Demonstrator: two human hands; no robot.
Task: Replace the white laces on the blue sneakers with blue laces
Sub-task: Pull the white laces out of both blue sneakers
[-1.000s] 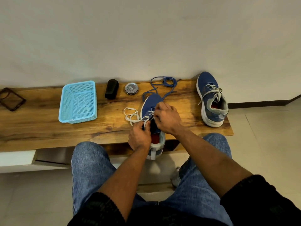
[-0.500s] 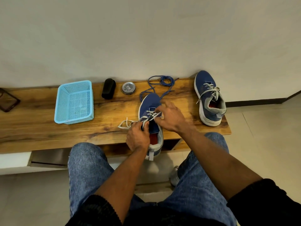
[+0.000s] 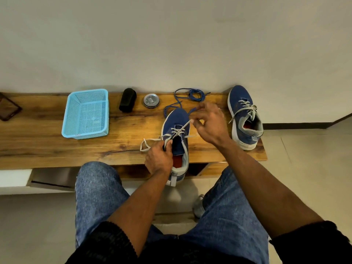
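Wooden table (image 3: pixel 57 149) set against a pale wall, viewed from above by a seated person in blue jeans. Near sneaker (image 3: pixel 177 121) lies at the table's near edge, heel overhanging toward the person; its white lace (image 3: pixel 179 130) is partly undone, with a slack loop trailing left on the wood. Left hand (image 3: pixel 159 159) grips the sneaker's left collar, fingers curled round the upper. Right hand (image 3: pixel 210 122), raised over the toe, pinches a lace end between thumb and fingertips, drawing it taut from the eyelets. Blue laces (image 3: pixel 190 94) lie coiled at the far edge, just beyond the toe. Second sneaker (image 3: pixel 244 117), white-laced, rests at the right end. Leftward stand a round tin (image 3: pixel 151 100), a black object (image 3: pixel 127 100) and a light-blue basket (image 3: pixel 85 113).
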